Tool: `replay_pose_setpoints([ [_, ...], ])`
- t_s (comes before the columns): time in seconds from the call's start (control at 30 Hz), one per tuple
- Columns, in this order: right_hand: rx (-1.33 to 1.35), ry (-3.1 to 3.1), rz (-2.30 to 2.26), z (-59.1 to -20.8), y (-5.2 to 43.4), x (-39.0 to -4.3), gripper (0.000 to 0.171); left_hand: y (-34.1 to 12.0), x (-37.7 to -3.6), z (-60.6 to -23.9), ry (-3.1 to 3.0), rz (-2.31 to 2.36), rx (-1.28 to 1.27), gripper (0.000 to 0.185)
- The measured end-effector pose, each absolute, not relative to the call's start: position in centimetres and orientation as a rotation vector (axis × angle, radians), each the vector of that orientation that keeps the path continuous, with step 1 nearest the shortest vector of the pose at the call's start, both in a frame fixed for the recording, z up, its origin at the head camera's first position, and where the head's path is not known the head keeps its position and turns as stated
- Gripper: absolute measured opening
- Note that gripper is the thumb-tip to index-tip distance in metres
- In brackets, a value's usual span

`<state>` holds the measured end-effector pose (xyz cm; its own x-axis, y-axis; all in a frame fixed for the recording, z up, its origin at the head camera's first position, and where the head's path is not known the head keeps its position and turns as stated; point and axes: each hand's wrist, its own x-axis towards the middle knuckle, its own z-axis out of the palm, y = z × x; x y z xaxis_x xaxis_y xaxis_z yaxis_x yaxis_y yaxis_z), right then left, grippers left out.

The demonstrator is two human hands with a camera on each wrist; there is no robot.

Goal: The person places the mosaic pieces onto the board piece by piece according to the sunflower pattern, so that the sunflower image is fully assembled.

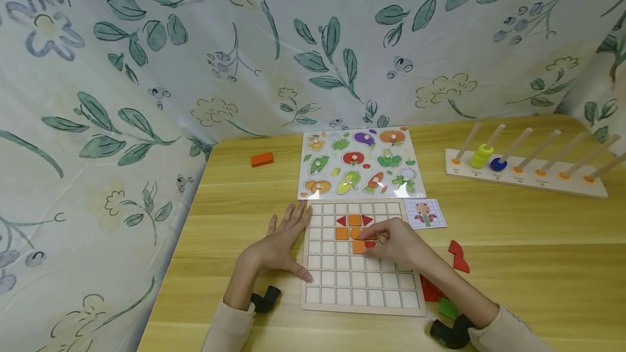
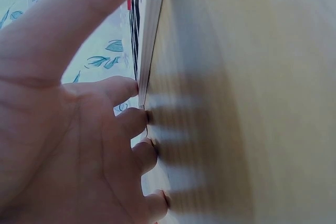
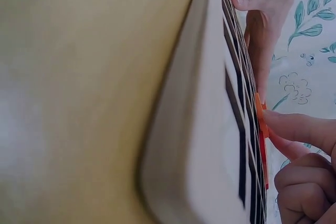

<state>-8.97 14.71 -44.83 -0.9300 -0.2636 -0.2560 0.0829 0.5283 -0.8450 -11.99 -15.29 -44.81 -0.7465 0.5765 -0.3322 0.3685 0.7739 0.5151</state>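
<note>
Worktop [image 1: 513,268], wood-grained, carrying all items; bearings taken from the centre of the gridded board.
Gridded wooden board [image 1: 359,278], flat, near the person.
Vegetable picture board [image 1: 335,159], 12 o'clock, just beside the grid's far edge.
Peg stand [image 1: 530,179], 2 o'clock; yellow-green discs [image 1: 481,156] on one peg, a blue disc [image 1: 498,164] on the next.
Left hand [image 1: 274,247], between 9 and 10 o'clock; fingers spread, touching the grid's edge.
Right hand [image 1: 398,242], between 2 and 3 o'clock; finger and thumb pinching an orange square tile [image 1: 358,247], which lies on the grid just below the orange circle tile [image 1: 355,233].
Pattern card [image 1: 425,214], 2 o'clock, at the grid's far right corner.
Orange block [image 1: 262,159], 10 o'clock, well apart.
Green tile [image 1: 447,308], 4 o'clock.
Red triangle tiles [image 1: 342,221], two, flanking another orange square, 12 o'clock.
</note>
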Motion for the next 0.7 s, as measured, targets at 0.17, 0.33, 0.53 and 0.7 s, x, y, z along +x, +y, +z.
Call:
replay_pose_setpoints([
  [0.17,-0.18,2.398,-1.389,-45.11,14.58,-8.98,0.022,-15.33,-12.0,-44.84,2.484,0.586,0.704,0.146],
  [0.33,-0.17,2.385,-1.399,-45.19,14.52,-9.0,0.021,-15.3,-11.96,-44.78,2.481,0.591,0.7,0.145],
  [0.53,-0.166,2.365,-1.396,-45.25,14.58,-8.95,0.021,-15.21,-11.95,-44.65,2.477,0.597,0.695,0.145],
  [0.7,-0.177,2.366,-1.395,-45.31,14.51,-8.95,0.02,-15.2,-11.98,-44.68,2.481,0.587,0.699,0.145],
])
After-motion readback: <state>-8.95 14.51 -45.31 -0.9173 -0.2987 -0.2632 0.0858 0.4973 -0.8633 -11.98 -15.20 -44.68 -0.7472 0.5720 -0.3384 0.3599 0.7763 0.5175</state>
